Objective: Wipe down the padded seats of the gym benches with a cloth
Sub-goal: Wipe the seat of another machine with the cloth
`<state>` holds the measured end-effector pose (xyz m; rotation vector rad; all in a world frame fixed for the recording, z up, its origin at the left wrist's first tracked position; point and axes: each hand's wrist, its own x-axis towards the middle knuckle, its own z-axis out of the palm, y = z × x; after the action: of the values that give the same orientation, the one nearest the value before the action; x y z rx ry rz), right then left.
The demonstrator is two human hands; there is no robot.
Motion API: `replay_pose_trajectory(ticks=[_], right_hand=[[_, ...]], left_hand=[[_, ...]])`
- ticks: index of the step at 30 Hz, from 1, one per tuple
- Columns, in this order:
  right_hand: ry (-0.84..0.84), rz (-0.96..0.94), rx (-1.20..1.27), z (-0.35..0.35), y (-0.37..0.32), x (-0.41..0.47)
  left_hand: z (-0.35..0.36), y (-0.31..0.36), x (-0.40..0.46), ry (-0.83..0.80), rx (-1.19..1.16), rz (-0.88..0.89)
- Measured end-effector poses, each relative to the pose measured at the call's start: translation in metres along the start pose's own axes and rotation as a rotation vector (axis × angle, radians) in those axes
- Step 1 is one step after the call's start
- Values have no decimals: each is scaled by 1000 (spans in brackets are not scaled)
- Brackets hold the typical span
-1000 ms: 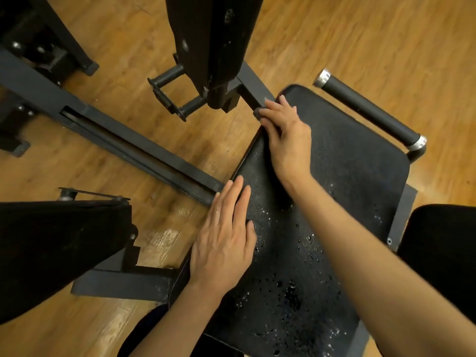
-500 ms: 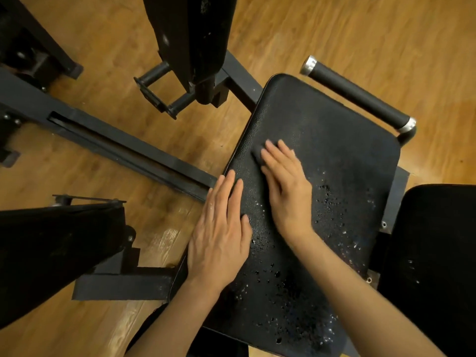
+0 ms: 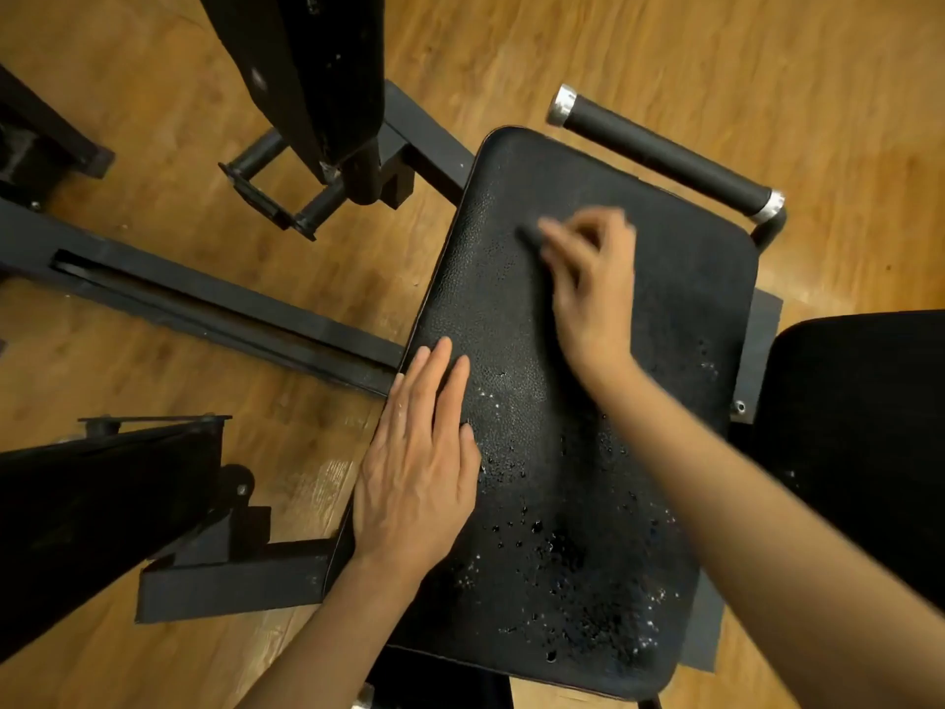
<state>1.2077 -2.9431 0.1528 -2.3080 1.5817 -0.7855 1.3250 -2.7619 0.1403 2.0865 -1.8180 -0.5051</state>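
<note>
Right now: a person leans over a black padded bench seat [image 3: 680,309] with a pebbled vinyl skin, both bare arms reaching down onto it.
Seat: it lies flat and roughly rectangular with rounded corners, on a dark metal frame above a warm wooden plank floor [image 3: 767,58].
Left hand [image 3: 417,468]: it rests palm down on the seat's left edge, fingers straight and close together, gripping nothing.
Right hand [image 3: 588,278]: it is up on the far half of the pad and smeared with motion blur; the fingers look bent, with a small dark cloth [image 3: 529,233] poking out at the fingertips, touching the pad. From where I stand I would say the fingers pinch that cloth, though the blur makes it hard to be sure.
Water droplets [image 3: 567,560]: these bead thickly on the near half of the pad and thin out toward the middle; the far half under the right hand looks dull and mostly free of beads.
Handle: a black foam-wrapped bar with silver end caps [image 3: 665,156] runs just beside the seat's far right edge.
Neighbours: a long black upright pad [image 3: 307,69] stands at the top, another black padded piece [image 3: 92,524] sits at lower left, and a second black cushion [image 3: 859,427] shows at the right, just beside the seat.
Rail: a dark steel beam [image 3: 204,304] crosses the floor to the left.
</note>
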Motion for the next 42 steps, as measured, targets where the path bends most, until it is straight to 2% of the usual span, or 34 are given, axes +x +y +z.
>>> replay_pose_trajectory(ticks=[2, 4, 7, 9, 10, 12, 14, 16, 18, 20, 22, 24, 26, 29, 31, 33, 36, 40, 42], right_hand=[[98, 120, 16, 11, 8, 31], [114, 178, 22, 12, 0, 12], [-31, 40, 50, -12, -10, -51], [-90, -60, 27, -21, 6, -37], [-47, -55, -5, -18, 15, -16], [74, 73, -34, -9, 30, 26], [137, 194, 5, -2, 25, 23], [101, 177, 20, -8, 11, -24], [-6, 86, 51, -25, 6, -66], [-63, 12, 45, -33, 19, -54], [16, 41, -5, -28, 36, -15], [93, 160, 3, -21, 44, 9], [114, 222, 11, -19, 33, -16], [0, 104, 41, -40, 18, -84], [-66, 25, 28, -47, 31, -76], [13, 62, -33, -41, 51, -37], [143, 237, -1, -31, 57, -15], [54, 165, 23, -50, 29, -103], [10, 107, 6, -57, 43, -99]], left_hand=[[1, 0, 1, 6, 11, 6], [1, 1, 1, 2, 20, 9], [0, 0, 0, -6, 15, 2], [0, 0, 1, -4, 15, 6], [1, 0, 1, -3, 13, 9], [2, 0, 0, 3, 9, 7], [4, -1, 0, -1, 9, 10], [3, -1, -1, -5, 15, 12], [2, -1, -1, -12, 24, 10], [2, -1, -1, -12, 28, 10], [3, -1, -2, -14, 30, 5], [5, -2, -1, -7, 35, 5], [5, -1, -1, -8, 43, 9], [3, -1, -1, -10, 34, 10], [2, -1, -1, -15, 32, 9], [2, -1, -2, -20, 27, 5], [2, -2, -1, -23, 7, 6], [-1, -3, -4, -67, -13, 96], [-1, -2, -4, -85, -2, 116]])
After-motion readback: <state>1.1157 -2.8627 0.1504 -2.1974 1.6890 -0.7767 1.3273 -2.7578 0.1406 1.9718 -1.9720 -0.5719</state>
